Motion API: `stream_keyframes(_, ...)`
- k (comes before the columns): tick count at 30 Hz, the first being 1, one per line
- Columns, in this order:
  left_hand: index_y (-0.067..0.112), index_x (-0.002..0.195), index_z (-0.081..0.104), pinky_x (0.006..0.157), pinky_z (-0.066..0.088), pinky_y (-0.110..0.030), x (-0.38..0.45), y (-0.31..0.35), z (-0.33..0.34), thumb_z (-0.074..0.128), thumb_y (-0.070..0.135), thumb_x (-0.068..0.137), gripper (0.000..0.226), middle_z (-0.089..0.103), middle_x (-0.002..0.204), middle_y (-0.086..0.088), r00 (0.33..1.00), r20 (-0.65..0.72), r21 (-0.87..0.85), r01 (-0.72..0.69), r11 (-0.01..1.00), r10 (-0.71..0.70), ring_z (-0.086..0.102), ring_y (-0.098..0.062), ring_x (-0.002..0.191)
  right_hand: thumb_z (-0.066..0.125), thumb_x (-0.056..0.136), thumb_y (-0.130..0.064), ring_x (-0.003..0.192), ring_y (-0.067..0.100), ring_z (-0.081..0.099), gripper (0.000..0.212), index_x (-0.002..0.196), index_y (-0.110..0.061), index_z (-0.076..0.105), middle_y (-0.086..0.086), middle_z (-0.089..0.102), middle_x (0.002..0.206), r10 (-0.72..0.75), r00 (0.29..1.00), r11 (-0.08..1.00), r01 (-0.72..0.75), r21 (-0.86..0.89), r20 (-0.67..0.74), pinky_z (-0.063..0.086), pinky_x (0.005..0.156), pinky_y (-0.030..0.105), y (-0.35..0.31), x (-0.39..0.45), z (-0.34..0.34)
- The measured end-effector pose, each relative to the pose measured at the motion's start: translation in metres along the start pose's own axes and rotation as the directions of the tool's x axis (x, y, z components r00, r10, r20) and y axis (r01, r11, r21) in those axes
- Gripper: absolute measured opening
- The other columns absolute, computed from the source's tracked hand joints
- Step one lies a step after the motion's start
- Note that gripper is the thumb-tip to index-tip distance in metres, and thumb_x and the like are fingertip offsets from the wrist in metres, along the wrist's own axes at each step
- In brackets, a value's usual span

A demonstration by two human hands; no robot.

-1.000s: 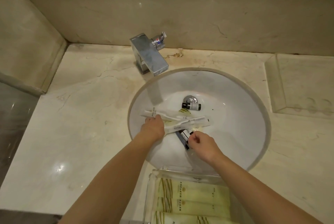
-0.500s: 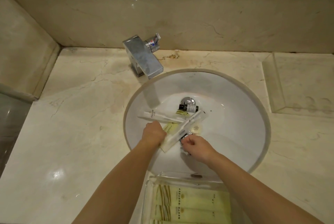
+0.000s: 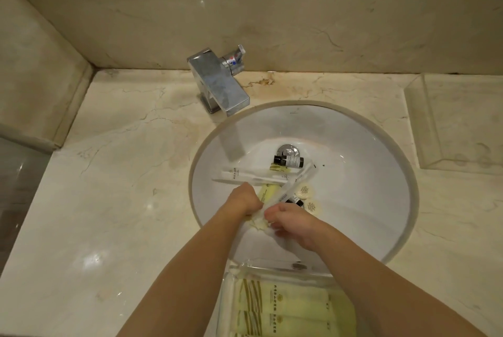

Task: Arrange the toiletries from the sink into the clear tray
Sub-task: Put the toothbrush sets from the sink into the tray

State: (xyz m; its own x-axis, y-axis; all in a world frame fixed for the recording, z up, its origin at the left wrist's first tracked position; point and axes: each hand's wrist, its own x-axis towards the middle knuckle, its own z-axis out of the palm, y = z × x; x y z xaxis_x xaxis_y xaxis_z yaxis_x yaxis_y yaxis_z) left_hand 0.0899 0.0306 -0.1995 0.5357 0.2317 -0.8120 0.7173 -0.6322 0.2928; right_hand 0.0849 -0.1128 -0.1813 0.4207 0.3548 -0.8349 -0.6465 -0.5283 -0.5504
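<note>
In the white sink [image 3: 367, 200] lie toiletries: a small dark bottle [image 3: 289, 160] by the drain, two long white packets [image 3: 245, 174], a yellow packet [image 3: 266, 192], and two round soaps [image 3: 309, 198]. My left hand [image 3: 243, 198] and my right hand [image 3: 291, 223] both grip the near end of a long white sachet [image 3: 295, 183] that slants up toward the drain. A second dark bottle [image 3: 294, 200] peeks out beneath it. The clear tray [image 3: 266, 268] sits at the sink's near edge and holds several yellow-green packets [image 3: 283, 306].
A chrome faucet [image 3: 217, 86] stands at the sink's back left. Marble counter [image 3: 122, 200] spreads to the left, bounded by a raised ledge and back wall. A second clear tray [image 3: 460, 119] rests at the right of the counter.
The long white sachet has swung from lying crosswise to slanting toward me. Both hands have come together at its near end; my right hand left the dark bottle.
</note>
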Motion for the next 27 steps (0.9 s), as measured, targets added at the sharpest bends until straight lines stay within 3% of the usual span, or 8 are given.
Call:
stream_keyframes(3, 0.006, 0.068, 0.047, 0.042, 0.034, -0.024, -0.006, 0.002, 0.001, 0.050, 0.013, 0.092, 0.025, 0.048, 0.056, -0.012, 0.993, 0.097, -0.146, 0.083, 0.986, -0.069, 0.042, -0.021, 0.043, 0.058, 0.087, -0.003, 0.085, 0.021, 0.054, 0.012, 0.086, -0.012, 0.065, 0.008, 0.062, 0.091, -0.033, 0.999, 0.996, 0.033, 0.088, -0.010, 0.049, 0.078, 0.032, -0.001, -0.004, -0.002)
stream_keyframes(5, 0.008, 0.069, 0.044, 0.040, 0.027, -0.019, -0.010, 0.003, 0.002, 0.042, 0.010, 0.093, 0.024, 0.042, 0.055, -0.010, 0.978, 0.177, -0.239, 0.150, 0.959, -0.108, 0.032, -0.017, 0.043, 0.057, 0.086, 0.003, 0.083, 0.021, 0.056, 0.014, 0.085, -0.010, 0.063, 0.009, 0.061, 0.089, -0.048, 0.998, 0.995, 0.051, 0.080, -0.040, 0.052, 0.077, 0.031, -0.001, -0.006, -0.005)
stream_keyframes(10, 0.013, 0.069, 0.047, 0.043, 0.019, -0.020, -0.018, 0.006, 0.006, 0.043, 0.009, 0.087, 0.020, 0.041, 0.058, -0.005, 0.947, 0.313, -0.429, 0.207, 0.879, -0.070, 0.029, -0.014, 0.046, 0.057, 0.081, 0.011, 0.059, 0.016, 0.051, 0.024, 0.078, -0.012, 0.052, 0.006, 0.054, 0.074, -0.064, 0.984, 0.995, 0.076, 0.069, -0.168, 0.042, 0.045, 0.020, -0.006, -0.012, -0.013)
stream_keyframes(13, 0.014, 0.069, 0.052, 0.048, 0.028, -0.024, -0.027, 0.010, -0.001, 0.049, 0.009, 0.086, 0.019, 0.046, 0.060, -0.005, 0.949, 0.314, -0.434, 0.174, 0.884, -0.033, 0.034, -0.014, 0.048, 0.056, 0.081, 0.012, 0.051, 0.019, 0.051, 0.027, 0.072, -0.012, 0.046, 0.011, 0.052, 0.070, -0.070, 0.982, 0.984, 0.097, 0.147, -0.177, 0.037, 0.034, 0.019, -0.009, -0.016, -0.017)
stream_keyframes(16, 0.007, 0.091, 0.061, 0.050, 0.041, -0.027, -0.034, 0.010, -0.007, 0.052, 0.012, 0.090, 0.010, 0.059, 0.077, -0.011, 0.966, 0.257, -0.446, 0.129, 0.886, -0.012, 0.049, -0.018, 0.054, 0.051, 0.082, 0.007, 0.045, 0.019, 0.053, 0.019, 0.077, -0.009, 0.045, 0.013, 0.055, 0.067, -0.051, 0.978, 0.980, 0.088, 0.181, -0.201, 0.041, 0.039, 0.022, -0.013, -0.022, -0.019)
stream_keyframes(19, 0.001, 0.103, 0.056, 0.057, 0.053, -0.032, -0.040, 0.008, -0.013, 0.051, 0.009, 0.094, 0.013, 0.065, 0.087, -0.017, 0.986, 0.166, -0.490, 0.087, 0.867, -0.004, 0.063, -0.026, 0.069, 0.048, 0.079, 0.001, 0.045, 0.021, 0.046, 0.021, 0.067, -0.015, 0.040, 0.009, 0.047, 0.060, -0.056, 0.934, 0.995, 0.082, 0.059, -0.353, 0.037, 0.045, 0.027, -0.015, -0.029, -0.021)
stream_keyframes(22, 0.001, 0.102, 0.053, 0.064, 0.057, -0.033, -0.054, 0.004, -0.026, 0.049, 0.008, 0.095, 0.010, 0.066, 0.089, -0.017, 0.991, 0.131, -0.507, 0.062, 0.860, 0.006, 0.066, -0.025, 0.074, 0.054, 0.081, -0.014, 0.061, 0.024, 0.049, 0.018, 0.069, -0.017, 0.042, 0.007, 0.052, 0.069, -0.071, 0.886, 0.997, 0.045, -0.067, -0.458, 0.042, 0.054, 0.035, -0.019, -0.038, -0.023)
stream_keyframes(27, -0.001, 0.111, 0.045, 0.048, 0.054, -0.029, -0.088, 0.000, -0.049, 0.044, 0.006, 0.094, 0.018, 0.066, 0.097, -0.023, 0.985, 0.165, -0.645, 0.070, 0.761, 0.050, 0.067, -0.028, 0.068, 0.054, 0.086, -0.011, 0.050, 0.020, 0.041, 0.026, 0.062, -0.015, 0.044, 0.005, 0.050, 0.060, -0.087, 0.908, 0.996, 0.078, -0.037, -0.410, 0.033, 0.049, 0.028, -0.025, -0.061, -0.017)
